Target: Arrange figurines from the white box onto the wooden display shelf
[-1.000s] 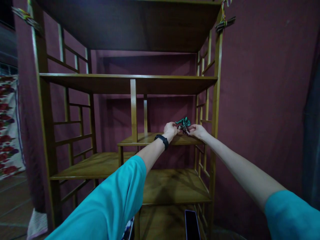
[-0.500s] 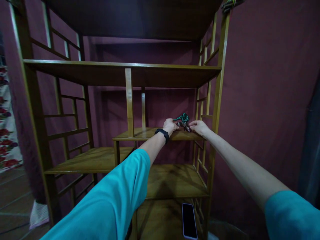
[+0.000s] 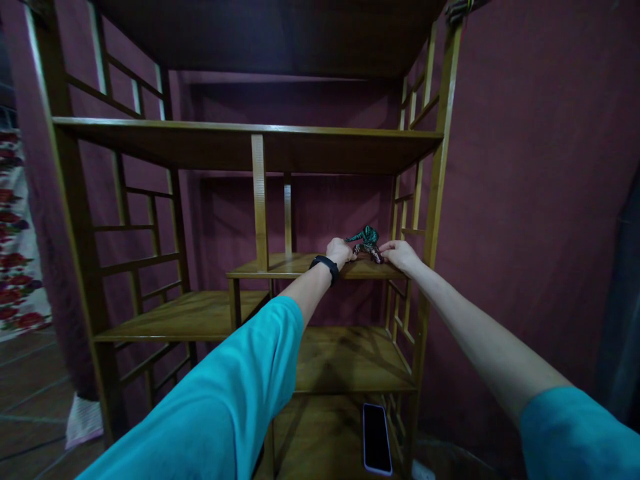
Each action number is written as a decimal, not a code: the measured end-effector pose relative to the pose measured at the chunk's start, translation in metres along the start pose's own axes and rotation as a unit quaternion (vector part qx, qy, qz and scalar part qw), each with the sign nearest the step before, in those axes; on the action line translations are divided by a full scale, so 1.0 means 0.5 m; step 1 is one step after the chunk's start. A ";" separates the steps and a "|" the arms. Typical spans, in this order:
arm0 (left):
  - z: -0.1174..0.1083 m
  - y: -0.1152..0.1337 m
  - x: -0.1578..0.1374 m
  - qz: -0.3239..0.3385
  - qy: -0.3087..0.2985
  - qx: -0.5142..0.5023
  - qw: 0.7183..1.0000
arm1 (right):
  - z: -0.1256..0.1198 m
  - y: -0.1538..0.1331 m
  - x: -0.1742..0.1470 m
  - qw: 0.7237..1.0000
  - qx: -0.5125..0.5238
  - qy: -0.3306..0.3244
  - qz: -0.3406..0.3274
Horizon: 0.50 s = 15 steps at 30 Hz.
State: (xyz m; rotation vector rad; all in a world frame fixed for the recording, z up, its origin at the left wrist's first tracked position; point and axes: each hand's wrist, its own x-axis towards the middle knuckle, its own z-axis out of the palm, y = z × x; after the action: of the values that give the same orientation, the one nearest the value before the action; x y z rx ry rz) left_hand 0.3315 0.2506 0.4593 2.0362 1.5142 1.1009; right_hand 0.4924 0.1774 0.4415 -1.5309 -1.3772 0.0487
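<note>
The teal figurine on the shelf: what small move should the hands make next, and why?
Perhaps ease the right hand slightly away, with the left hand as a guard: the teal figurine appears to rest on the wooden shelf, between both hands, so a gentle release might show whether it balances.

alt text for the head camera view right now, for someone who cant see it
A person's left hand and right hand flank a small teal-topped figurine on a wooden shelf. A phone lies on a lower board.
</note>
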 end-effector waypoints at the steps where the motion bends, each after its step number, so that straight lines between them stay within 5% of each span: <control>1: -0.002 0.001 -0.003 0.011 0.005 0.026 1.000 | 0.002 0.001 0.001 1.000 -0.004 -0.003 -0.004; 15: -0.009 0.012 -0.037 0.080 0.036 0.165 0.982 | 0.007 0.013 0.008 0.999 -0.021 -0.007 -0.024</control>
State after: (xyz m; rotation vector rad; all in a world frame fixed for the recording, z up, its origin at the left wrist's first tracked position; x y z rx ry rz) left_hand 0.3300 0.2308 0.4595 2.3984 1.6879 1.0477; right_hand 0.4961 0.1839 0.4377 -1.5335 -1.4342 0.0011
